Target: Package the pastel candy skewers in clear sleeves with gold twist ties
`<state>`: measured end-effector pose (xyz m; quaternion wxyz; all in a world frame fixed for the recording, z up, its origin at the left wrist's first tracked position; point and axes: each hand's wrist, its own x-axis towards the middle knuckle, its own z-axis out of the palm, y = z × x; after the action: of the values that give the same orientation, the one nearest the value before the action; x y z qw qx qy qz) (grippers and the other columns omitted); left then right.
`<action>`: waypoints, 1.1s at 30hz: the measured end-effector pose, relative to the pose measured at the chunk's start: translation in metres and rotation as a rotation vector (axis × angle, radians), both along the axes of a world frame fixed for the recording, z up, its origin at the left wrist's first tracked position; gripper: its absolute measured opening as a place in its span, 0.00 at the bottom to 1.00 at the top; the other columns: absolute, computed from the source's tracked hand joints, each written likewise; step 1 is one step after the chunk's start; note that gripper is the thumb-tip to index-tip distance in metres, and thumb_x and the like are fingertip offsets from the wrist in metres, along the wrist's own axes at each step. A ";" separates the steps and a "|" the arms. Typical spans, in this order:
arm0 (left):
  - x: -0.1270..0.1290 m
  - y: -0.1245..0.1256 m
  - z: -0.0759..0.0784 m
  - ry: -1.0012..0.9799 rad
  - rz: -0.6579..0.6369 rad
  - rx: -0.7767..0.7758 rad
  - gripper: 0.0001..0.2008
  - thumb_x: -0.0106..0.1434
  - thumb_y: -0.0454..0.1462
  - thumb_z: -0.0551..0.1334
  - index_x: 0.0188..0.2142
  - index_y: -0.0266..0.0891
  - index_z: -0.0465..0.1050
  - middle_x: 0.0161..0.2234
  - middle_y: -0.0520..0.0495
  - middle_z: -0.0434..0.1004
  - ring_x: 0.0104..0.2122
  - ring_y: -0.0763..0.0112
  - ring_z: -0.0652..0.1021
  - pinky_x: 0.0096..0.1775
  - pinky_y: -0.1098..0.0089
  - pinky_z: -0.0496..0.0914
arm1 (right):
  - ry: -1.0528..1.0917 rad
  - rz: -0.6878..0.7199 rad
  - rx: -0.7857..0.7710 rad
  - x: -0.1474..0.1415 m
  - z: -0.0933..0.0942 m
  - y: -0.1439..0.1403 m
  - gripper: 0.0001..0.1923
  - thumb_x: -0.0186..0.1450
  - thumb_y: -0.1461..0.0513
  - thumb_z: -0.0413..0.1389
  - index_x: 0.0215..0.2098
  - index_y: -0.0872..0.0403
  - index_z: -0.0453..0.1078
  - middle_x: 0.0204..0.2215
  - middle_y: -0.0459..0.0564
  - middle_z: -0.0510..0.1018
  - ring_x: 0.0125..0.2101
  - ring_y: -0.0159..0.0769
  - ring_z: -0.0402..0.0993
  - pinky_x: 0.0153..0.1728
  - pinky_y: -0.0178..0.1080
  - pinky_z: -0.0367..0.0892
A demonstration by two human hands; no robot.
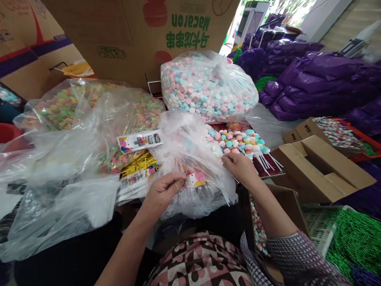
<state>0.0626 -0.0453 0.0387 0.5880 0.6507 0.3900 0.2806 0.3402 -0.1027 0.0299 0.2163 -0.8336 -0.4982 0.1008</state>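
My left hand (pixel 164 190) pinches a thin clear plastic sleeve with a printed card end (pixel 195 179), low in the middle. At the sleeve's other end, my right hand (pixel 240 167) grips it beside the white sticks of a pile of pastel candy skewers (pixel 241 142). Under both hands lies a crumpled clear bag (pixel 190 159) full of more sleeves. Printed header cards (pixel 139 141) and a bundle of gold twist ties (pixel 138 163) lie just left of my left hand.
A big clear bag of pink, blue and white candies (pixel 208 87) sits behind. Bags of colourful candy (pixel 74 103) lie left. An open cardboard box (pixel 321 167) stands right, purple bags (pixel 312 75) behind it, green strands (pixel 354 238) in a crate lower right. A large carton (pixel 133 35) rises at the back.
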 end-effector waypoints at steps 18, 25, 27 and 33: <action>-0.005 0.004 -0.024 -0.108 0.216 -0.109 0.17 0.56 0.50 0.69 0.38 0.41 0.81 0.31 0.50 0.80 0.30 0.72 0.74 0.35 0.73 0.69 | 0.046 -0.090 0.113 -0.008 -0.021 -0.029 0.15 0.62 0.57 0.53 0.39 0.51 0.80 0.35 0.52 0.84 0.36 0.43 0.78 0.36 0.42 0.67; -0.003 0.004 -0.022 -0.218 0.284 -0.158 0.14 0.54 0.48 0.70 0.35 0.42 0.81 0.32 0.50 0.80 0.30 0.74 0.75 0.35 0.73 0.70 | 0.401 -0.265 0.374 -0.007 -0.021 -0.034 0.19 0.59 0.49 0.58 0.36 0.55 0.78 0.23 0.48 0.77 0.24 0.37 0.70 0.26 0.38 0.65; -0.003 0.004 -0.020 -0.229 0.297 -0.152 0.13 0.53 0.47 0.70 0.34 0.42 0.81 0.31 0.51 0.80 0.30 0.74 0.75 0.35 0.73 0.70 | 0.552 -0.306 0.449 -0.008 -0.022 -0.035 0.19 0.57 0.49 0.61 0.36 0.55 0.77 0.21 0.45 0.74 0.22 0.33 0.66 0.23 0.36 0.62; -0.004 0.004 -0.019 -0.255 0.292 -0.137 0.14 0.53 0.47 0.71 0.33 0.41 0.82 0.32 0.50 0.81 0.33 0.72 0.76 0.37 0.73 0.70 | 0.926 -0.280 0.617 -0.015 -0.011 -0.038 0.15 0.53 0.53 0.68 0.31 0.54 0.75 0.20 0.42 0.69 0.21 0.28 0.61 0.22 0.34 0.58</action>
<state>0.0581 -0.0414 0.0200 0.6288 0.5050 0.4207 0.4156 0.3252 -0.1410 0.0184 0.6566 -0.6586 -0.2428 0.2759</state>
